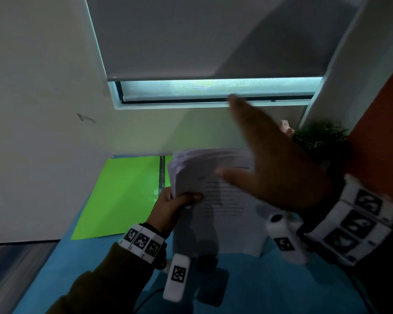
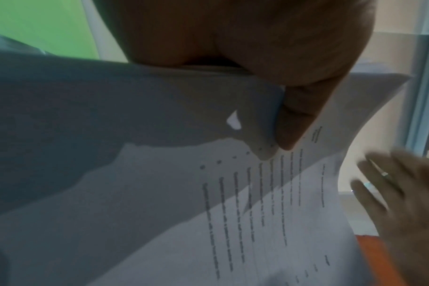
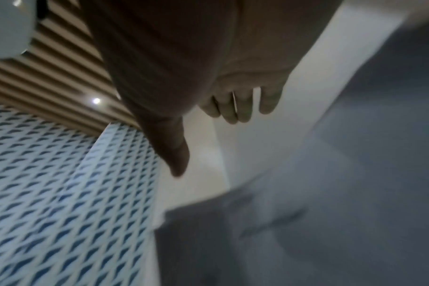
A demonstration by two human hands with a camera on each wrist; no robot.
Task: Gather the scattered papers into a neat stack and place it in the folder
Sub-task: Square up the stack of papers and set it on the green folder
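A thick stack of white printed papers (image 1: pixel 216 196) is held up off the blue table, its far edges fanned. My left hand (image 1: pixel 175 202) grips the stack's left edge, thumb on top; in the left wrist view the thumb (image 2: pixel 299 108) presses the top sheet (image 2: pixel 233 212). My right hand (image 1: pixel 270 164) hovers flat above the stack's right side, fingers straight and spread, holding nothing; whether it touches the paper is unclear. In the right wrist view the right hand's fingers (image 3: pixel 233 108) hang straight. The green folder (image 1: pixel 120 196) lies open on the table, to the left of the stack.
The blue table (image 1: pixel 77 268) runs to a white wall (image 1: pixel 43 109) on the left and a window with a lowered blind (image 1: pixel 213 41) behind. A small green plant (image 1: pixel 320 134) stands at the back right, beside an orange panel (image 1: pixel 381 132).
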